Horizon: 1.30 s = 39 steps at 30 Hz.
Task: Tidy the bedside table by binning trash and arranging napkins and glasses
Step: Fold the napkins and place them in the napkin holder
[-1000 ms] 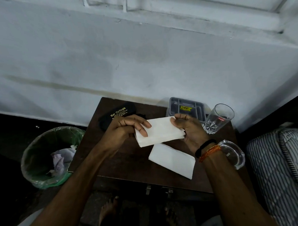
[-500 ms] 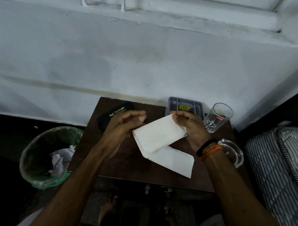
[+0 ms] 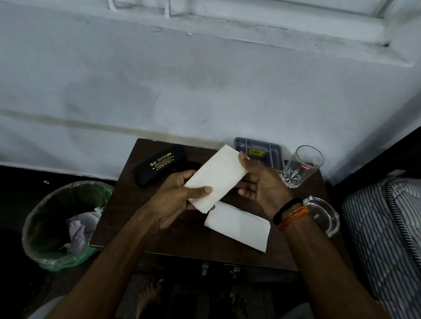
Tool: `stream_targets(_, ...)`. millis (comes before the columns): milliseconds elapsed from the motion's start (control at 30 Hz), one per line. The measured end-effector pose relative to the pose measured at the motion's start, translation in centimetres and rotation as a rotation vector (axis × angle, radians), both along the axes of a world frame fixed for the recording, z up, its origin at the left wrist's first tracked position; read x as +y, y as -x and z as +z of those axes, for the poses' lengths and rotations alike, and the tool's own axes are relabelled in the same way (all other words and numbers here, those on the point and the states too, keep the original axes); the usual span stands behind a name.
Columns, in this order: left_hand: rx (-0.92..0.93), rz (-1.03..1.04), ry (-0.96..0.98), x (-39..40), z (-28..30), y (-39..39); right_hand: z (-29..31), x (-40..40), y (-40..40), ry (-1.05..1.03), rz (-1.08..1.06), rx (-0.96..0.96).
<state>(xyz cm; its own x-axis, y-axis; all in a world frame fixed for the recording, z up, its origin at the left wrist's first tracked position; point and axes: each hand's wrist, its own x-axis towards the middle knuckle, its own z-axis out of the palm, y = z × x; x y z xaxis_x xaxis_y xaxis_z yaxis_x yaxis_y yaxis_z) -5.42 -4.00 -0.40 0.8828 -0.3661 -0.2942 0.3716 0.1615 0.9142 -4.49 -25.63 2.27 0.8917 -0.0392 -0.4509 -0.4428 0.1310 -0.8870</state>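
Above the tabletop (image 3: 125, 210), your left hand (image 3: 172, 201) pinches the folded napkin (image 3: 217, 175) at its near end while your right hand (image 3: 263, 183) holds the far corner. Square its edges, then lay it flush on the second napkin (image 3: 240, 226) below. Readable writing: "Sai Opticals" on the black case (image 3: 160, 164); the glass (image 3: 300, 167) has a red label.

The right wrist hides part of the glass ashtray (image 3: 326, 215); the held napkin (image 3: 216, 178) covers the grey tray's (image 3: 275, 154) near-left corner; the tray's yellow label is unreadable; the mattress (image 3: 396, 236) runs off frame
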Motion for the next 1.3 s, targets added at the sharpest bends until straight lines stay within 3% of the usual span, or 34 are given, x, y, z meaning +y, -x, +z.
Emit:
stream_targets(100, -0.05, 0.075, -0.005, -1.0, 0.0, -0.1, 0.3, 0.8, 1.0, -0.034, 0.171, 0.053)
stream_targets(267, -0.169, 0.108, -0.12, -3.2, -0.4, -0.5, -0.5, 0.5, 0.6, 0.097, 0.092, -0.101)
stream_targets(500, -0.241, 0.129, -0.114, -5.8, -0.3, -1.7, 0.8, -1.8, 0.0, 0.243, 0.189, -0.17)
stream_targets(767, -0.515, 0.225, -0.449, -7.7, 0.9, -5.6, 0.8, -4.9, -1.5, 0.508, -0.28, -0.395)
stream_targets(867, -0.484, 0.053, -0.496, -7.3, 1.1, -8.5, 1.5, -5.8, -1.4, 0.611, -0.358, -0.421)
stream_targets(1033, -0.631, -0.366, -0.878, -8.1, 2.2, -11.5, 1.8, -6.3, -1.8, 0.644, -0.437, -0.462)
stream_targets(1300, -0.67, -0.471, -1.008, -9.3, 1.6, -13.7, 1.2, -6.4, -2.3, 0.584, -0.441, -0.481)
